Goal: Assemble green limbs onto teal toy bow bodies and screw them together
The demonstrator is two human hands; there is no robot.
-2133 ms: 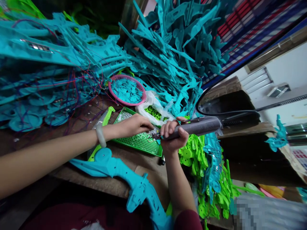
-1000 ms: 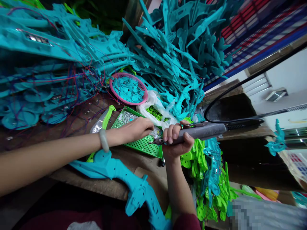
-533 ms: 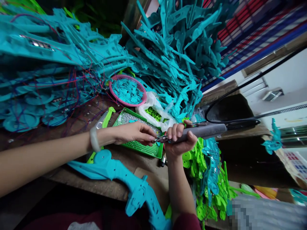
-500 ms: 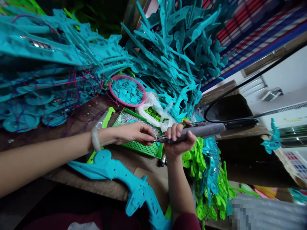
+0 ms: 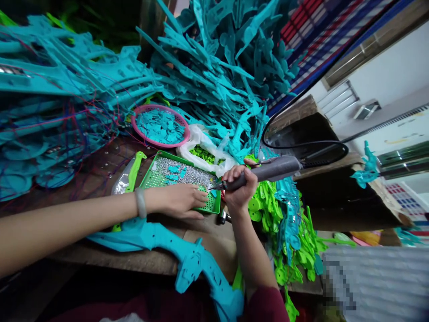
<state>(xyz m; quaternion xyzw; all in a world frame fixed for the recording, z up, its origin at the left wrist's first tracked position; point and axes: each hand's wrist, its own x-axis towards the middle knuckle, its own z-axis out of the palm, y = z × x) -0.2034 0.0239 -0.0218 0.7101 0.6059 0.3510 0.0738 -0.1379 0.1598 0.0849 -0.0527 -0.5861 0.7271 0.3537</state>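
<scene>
My right hand [image 5: 240, 184] is wrapped round a grey electric screwdriver [image 5: 264, 173], its bit pointing left over the tray's right end. With fingers stretched out, my left hand [image 5: 182, 200] lies over the front edge of a green perforated tray [image 5: 147, 183]; nothing shows in its fingers. Small silvery screws [image 5: 164, 166] fill the back of the tray, with a few blue plastic bits among them. Just below my left wrist a blue plastic bow-shaped part [image 5: 157, 239] lies along the table's front edge.
Behind the tray stand a pink basket [image 5: 186, 134] of blue pieces and a white bag [image 5: 196, 138] of small green parts. Blue parts [image 5: 214, 76] are heaped high at the back. Wired blue parts [image 5: 77, 80] crowd the left; green parts [image 5: 268, 205] lie right. A black cable [image 5: 311, 144] trails from the screwdriver.
My left hand has left the screwdriver's tip and come down over the tray, its fingers going from pinched to stretched. The screwdriver stays in my right hand. The view has shifted a little.
</scene>
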